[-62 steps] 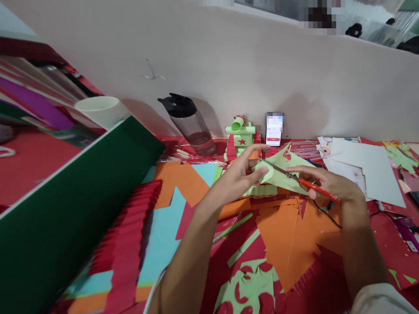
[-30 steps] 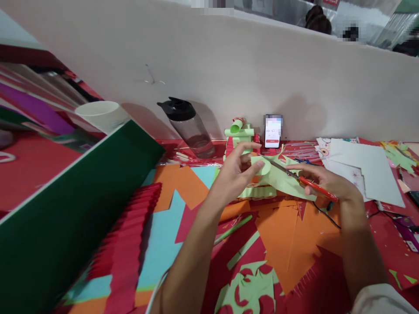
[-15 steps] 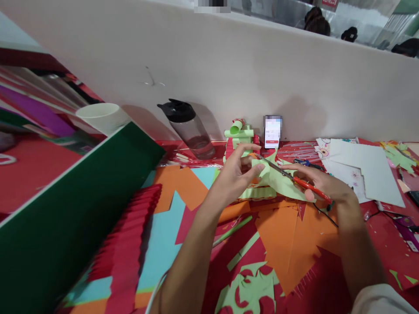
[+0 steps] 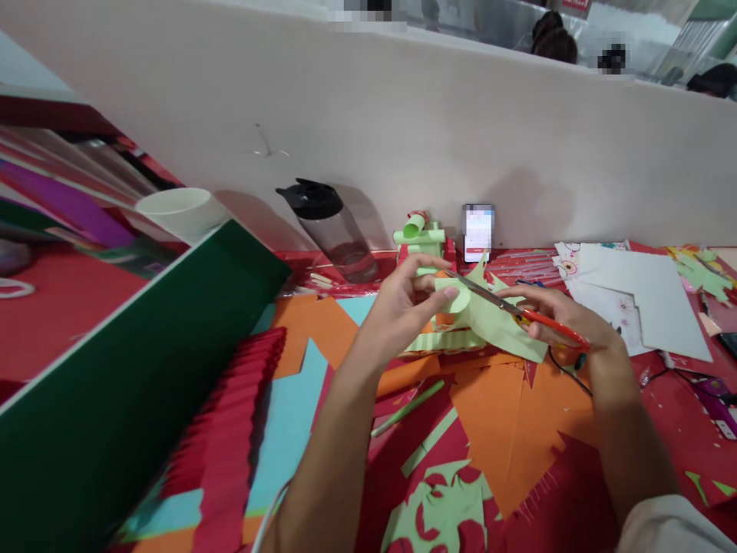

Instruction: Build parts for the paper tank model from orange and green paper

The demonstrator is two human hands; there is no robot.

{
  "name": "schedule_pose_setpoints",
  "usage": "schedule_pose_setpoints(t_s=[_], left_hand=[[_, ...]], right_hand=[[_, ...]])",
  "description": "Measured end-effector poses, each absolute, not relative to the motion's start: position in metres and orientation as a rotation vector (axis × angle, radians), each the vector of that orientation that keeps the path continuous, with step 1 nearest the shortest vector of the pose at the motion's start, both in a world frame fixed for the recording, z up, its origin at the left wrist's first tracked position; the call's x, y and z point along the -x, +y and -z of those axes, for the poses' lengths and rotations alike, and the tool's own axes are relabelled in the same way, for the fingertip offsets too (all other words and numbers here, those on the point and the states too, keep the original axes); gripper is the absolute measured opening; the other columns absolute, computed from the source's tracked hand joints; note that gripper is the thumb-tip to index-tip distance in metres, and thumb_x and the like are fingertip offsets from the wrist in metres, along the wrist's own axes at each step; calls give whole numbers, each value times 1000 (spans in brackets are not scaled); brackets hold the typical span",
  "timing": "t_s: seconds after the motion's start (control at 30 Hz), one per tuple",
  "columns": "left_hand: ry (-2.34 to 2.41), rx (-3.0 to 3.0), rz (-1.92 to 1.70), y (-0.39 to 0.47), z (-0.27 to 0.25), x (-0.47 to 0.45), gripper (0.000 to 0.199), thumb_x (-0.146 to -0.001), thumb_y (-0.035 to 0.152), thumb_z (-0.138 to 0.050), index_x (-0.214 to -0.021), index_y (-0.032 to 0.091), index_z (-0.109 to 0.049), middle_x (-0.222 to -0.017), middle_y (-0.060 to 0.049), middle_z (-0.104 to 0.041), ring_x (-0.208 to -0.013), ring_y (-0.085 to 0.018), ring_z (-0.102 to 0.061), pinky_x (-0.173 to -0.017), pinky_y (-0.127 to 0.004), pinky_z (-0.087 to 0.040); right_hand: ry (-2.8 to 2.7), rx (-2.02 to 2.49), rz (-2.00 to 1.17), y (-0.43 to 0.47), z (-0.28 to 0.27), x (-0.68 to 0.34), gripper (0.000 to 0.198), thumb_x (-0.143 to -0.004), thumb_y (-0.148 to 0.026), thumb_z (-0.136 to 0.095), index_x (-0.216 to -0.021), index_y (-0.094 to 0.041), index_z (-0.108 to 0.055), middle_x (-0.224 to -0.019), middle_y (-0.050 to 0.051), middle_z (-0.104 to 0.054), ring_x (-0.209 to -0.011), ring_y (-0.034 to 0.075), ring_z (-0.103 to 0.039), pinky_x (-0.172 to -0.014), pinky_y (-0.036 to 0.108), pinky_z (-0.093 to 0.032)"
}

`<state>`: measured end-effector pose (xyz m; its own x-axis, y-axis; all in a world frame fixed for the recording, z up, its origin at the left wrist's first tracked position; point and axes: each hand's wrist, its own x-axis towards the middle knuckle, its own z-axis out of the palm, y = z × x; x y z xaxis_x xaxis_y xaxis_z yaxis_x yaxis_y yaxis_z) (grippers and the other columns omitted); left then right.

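Between the thumb and fingers of my left hand (image 4: pixel 406 303) is a piece of light green paper (image 4: pixel 504 329), whose larger part stretches to the right. My right hand (image 4: pixel 567 319) is closed around the red handles of a pair of scissors (image 4: pixel 541 316). The blades point left and lie across the paper, their tips close to my left fingers. Just behind my hands stands a model of rolled green and red paper (image 4: pixel 423 234), partly hidden by my left hand.
A dark water bottle (image 4: pixel 331 230) and a lit phone (image 4: pixel 479 230) lean by the white partition. A green board (image 4: pixel 143 384) rises at left, a white cup (image 4: pixel 181 211) behind it. Orange sheets (image 4: pixel 495 430), pleated red paper (image 4: pixel 236 430) and green cut-outs (image 4: pixel 437 507) cover the table.
The scissors and my right hand have shifted slightly, and the blades look closer together. The paper's left part now has a rounded edge, and its larger part hangs a little lower.
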<state>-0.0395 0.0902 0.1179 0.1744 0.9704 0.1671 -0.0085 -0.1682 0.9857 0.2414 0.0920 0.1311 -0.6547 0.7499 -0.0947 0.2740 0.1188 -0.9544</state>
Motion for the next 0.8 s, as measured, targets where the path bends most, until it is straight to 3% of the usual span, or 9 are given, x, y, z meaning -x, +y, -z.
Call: schedule_pose_setpoints(t_s=[0.13,0.3,0.43,0.53,0.8], left_hand=[[991,-1410,-1176,88,-122,42,36,-80,42,-85,-95,19,-61,-76,0,-66,-67,-13,-61,-60,-23,-48],[1028,-1382,-1175,88,-122,38,48,-78,38,-87,-114,22,-60,-63,8,-53,-58,-11,-55,-54,-20,-43],[1037,-1382,-1160,89,-120,37,48,-78,36,-86,-116,23,-59,-63,8,-52,-57,-10,-54,-53,-20,-41],[1015,-1387,-1129,89,-118,36,49,-79,34,-86,-117,23,-58,-62,9,-51,-56,-10,-53,-53,-20,-42],[1036,-1402,-1088,86,-122,37,54,-79,33,-85,-123,24,-55,-62,9,-52,-58,-11,-55,-57,-22,-45]], right_hand=[[-2054,1055,-1456,90,-136,-241,66,-83,-60,-79,-136,-22,-68,-113,7,-69,-92,20,-62,-81,32,-52],[-2105,1104,-1474,90,-140,-236,63,-87,-49,-76,-141,-20,-65,-100,7,-73,-92,23,-65,-83,36,-53],[-2154,978,-1451,97,-132,-238,77,-77,-56,-85,-142,-22,-64,-130,11,-69,-114,30,-64,-96,41,-52],[-2199,928,-1439,100,-127,-239,87,-77,-68,-81,-148,-21,-60,-142,14,-64,-125,34,-61,-102,44,-51],[-2187,976,-1335,94,-132,-230,65,-91,-64,-71,-140,-23,-65,-134,12,-68,-114,27,-65,-94,39,-52]])
